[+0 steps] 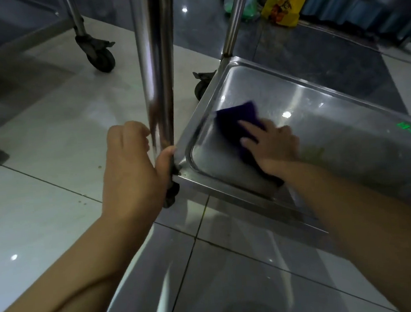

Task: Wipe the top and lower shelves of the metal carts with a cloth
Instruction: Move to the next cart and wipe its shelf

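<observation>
The dark blue cloth point(236, 120) lies flat in the left end of the metal cart's lower shelf point(341, 129), a shallow steel tray with a raised rim. The cloth's long axis runs from far to near, leaning a little to the right at its near end. Its far edge sits close to the tray's left rim and its near corner reaches the front rim.

The right hand point(273, 147) presses on the cloth with the palm down. Its grip is wide, with straight fingers pointing far-left across the fabric and nothing clasped.

The left hand point(130, 162) holds the cart's upright post point(157, 73) just above the shelf's near-left corner. Its grip is closed round the tube, with the thumb wrapped across the near side.

A caster point(172, 196) shows below that corner, and another point(202, 85) under the far-left corner beneath a second post point(235, 21). The shelf's long side stretches away to the right.

On the glossy tiled floor point(53, 194), far left, stands the caster point(100, 55) of another cart. A yellow bag point(285, 4) sits far right.
</observation>
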`<control>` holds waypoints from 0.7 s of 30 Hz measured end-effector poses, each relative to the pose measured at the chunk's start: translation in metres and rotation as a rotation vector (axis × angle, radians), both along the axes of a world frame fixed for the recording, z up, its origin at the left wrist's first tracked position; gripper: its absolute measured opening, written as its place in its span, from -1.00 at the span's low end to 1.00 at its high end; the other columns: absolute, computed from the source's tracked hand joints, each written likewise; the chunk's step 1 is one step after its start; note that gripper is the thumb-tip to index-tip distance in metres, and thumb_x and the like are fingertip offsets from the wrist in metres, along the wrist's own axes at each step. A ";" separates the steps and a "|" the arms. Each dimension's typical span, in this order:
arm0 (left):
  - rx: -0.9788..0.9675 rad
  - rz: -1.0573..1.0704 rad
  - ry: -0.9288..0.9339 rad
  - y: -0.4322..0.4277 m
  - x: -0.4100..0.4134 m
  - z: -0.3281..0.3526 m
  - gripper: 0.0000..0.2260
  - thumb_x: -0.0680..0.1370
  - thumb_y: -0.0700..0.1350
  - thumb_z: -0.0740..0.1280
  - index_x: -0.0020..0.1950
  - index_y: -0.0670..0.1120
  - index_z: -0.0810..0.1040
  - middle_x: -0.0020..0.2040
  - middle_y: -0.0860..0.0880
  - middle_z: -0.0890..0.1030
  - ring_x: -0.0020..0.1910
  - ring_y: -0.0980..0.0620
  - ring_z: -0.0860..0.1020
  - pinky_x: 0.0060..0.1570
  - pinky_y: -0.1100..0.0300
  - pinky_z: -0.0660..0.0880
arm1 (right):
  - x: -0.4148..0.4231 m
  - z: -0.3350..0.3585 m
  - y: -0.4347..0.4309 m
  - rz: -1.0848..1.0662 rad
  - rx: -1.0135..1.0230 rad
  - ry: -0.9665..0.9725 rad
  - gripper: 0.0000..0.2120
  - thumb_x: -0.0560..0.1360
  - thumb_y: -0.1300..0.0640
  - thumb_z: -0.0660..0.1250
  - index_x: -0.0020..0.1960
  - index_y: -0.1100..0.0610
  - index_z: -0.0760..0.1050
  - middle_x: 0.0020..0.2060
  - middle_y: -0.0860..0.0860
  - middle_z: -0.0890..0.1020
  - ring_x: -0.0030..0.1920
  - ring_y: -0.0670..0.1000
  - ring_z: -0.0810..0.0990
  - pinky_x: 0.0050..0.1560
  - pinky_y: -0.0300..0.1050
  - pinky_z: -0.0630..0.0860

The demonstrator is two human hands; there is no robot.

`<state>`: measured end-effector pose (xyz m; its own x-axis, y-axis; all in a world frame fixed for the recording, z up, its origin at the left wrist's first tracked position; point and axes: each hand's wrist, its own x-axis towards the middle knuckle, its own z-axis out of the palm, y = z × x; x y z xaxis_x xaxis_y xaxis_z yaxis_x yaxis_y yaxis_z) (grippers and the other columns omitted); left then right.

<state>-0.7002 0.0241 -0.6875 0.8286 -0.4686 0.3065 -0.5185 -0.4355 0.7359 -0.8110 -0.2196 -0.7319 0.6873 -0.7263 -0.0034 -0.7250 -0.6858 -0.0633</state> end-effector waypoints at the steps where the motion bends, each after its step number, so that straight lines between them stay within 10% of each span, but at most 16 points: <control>1: 0.019 0.005 -0.052 -0.001 -0.006 -0.001 -0.68 0.45 -0.04 0.43 0.07 -0.07 0.37 0.02 0.03 0.31 -0.04 0.02 0.42 -0.12 0.20 0.47 | -0.004 -0.001 -0.008 -0.191 0.042 -0.027 -0.57 0.57 -0.22 0.00 0.44 -0.33 0.11 0.47 -0.02 0.18 0.29 0.25 0.22 0.25 0.13 0.17; 6: 0.098 -0.332 -0.506 -0.019 -0.034 -0.009 -0.85 0.47 -0.18 0.39 -0.05 -0.23 0.53 -0.10 -0.19 0.53 -0.12 -0.14 0.46 -0.15 0.15 0.43 | -0.010 -0.004 0.019 -0.193 0.092 0.035 -0.56 0.57 -0.23 -0.07 0.44 -0.34 0.02 0.48 -0.02 0.12 0.30 0.24 0.15 0.25 0.16 0.16; 12: 0.438 -0.579 -0.199 -0.045 -0.043 -0.036 -0.74 0.58 0.00 0.17 0.14 -0.08 0.55 0.08 -0.05 0.54 0.00 -0.06 0.51 0.00 0.08 0.43 | -0.086 0.004 0.037 0.281 0.120 0.005 -0.58 0.54 -0.29 -0.06 0.40 -0.44 0.03 0.47 -0.14 0.16 0.31 0.11 0.21 0.32 0.07 0.17; 18: 0.544 -0.520 -0.317 -0.054 -0.054 -0.042 -0.74 0.55 0.02 0.25 -0.01 -0.13 0.60 -0.07 -0.12 0.56 -0.14 -0.18 0.52 -0.06 0.01 0.41 | -0.119 0.002 -0.039 -0.570 0.134 0.063 -0.55 0.59 -0.20 -0.03 0.47 -0.32 0.02 0.50 -0.04 0.10 0.41 0.30 0.11 0.34 0.21 0.12; 21: 0.598 -0.497 -0.306 -0.059 -0.059 -0.044 -0.67 0.56 0.11 0.19 0.05 -0.09 0.58 -0.03 -0.10 0.53 0.00 -0.19 0.49 0.10 -0.02 0.35 | -0.093 -0.003 -0.023 -0.516 0.137 0.094 -0.53 0.57 -0.23 -0.06 0.47 -0.33 -0.04 0.52 -0.05 0.03 0.43 0.29 0.02 0.33 0.24 0.08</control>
